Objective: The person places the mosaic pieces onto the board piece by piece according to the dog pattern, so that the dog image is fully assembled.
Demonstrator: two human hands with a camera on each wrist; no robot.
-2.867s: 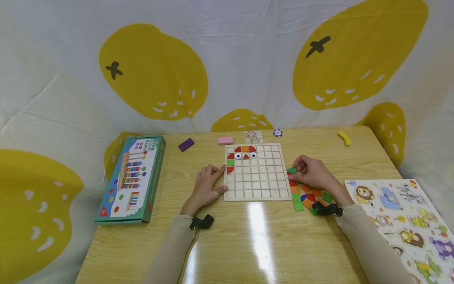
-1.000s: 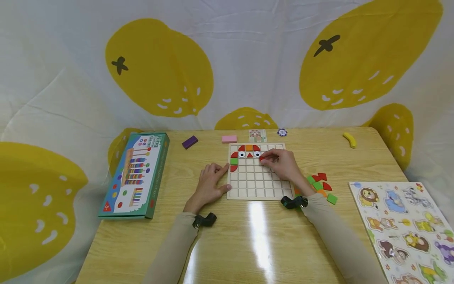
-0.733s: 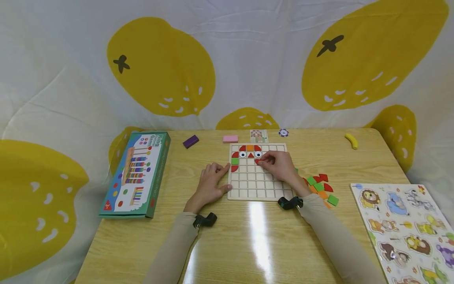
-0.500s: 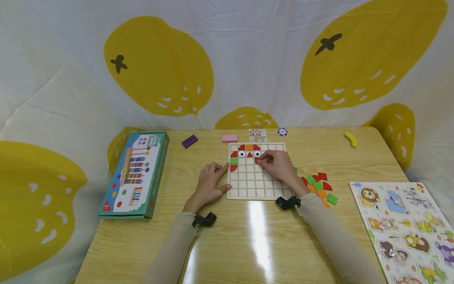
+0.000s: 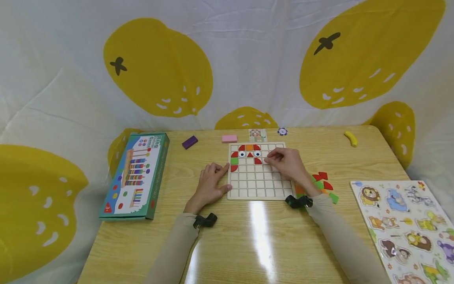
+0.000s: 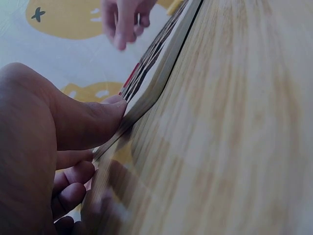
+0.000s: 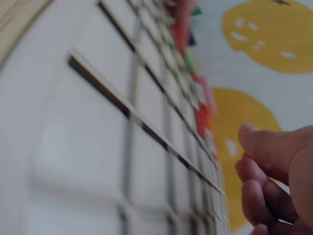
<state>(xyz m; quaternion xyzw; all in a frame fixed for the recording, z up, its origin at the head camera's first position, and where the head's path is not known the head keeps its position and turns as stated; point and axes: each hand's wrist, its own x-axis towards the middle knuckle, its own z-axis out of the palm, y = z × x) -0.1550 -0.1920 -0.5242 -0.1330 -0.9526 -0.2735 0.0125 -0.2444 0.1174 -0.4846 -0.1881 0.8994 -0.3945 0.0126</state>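
Observation:
A pale wooden grid board (image 5: 260, 184) lies on the table. In its upper-left cells are red, orange and green tiles and two eye tiles. A red rounded tile (image 5: 257, 161) sits in the cell below the right eye tile (image 5: 257, 154). My left hand (image 5: 208, 184) rests at the board's left edge, thumb and index finger spread and touching it; the left wrist view shows the thumb (image 6: 93, 122) against the rim. My right hand (image 5: 290, 165) hovers over the board's right side. In the right wrist view its fingers (image 7: 257, 196) are loosely curled, with nothing between them.
Loose tiles (image 5: 328, 185) lie right of the board, partly hidden by the right forearm. A picture card (image 5: 257, 135), a pink block (image 5: 229, 139), a purple block (image 5: 189, 142) and a poker chip (image 5: 282, 131) lie behind. A game box (image 5: 134, 177), toy banana (image 5: 350, 139) and animal puzzle (image 5: 404, 225) flank them.
My right hand brought a red tile from the pile to the board, left it below the right eye tile and drew back to the right. My left hand stayed at the board's edge.

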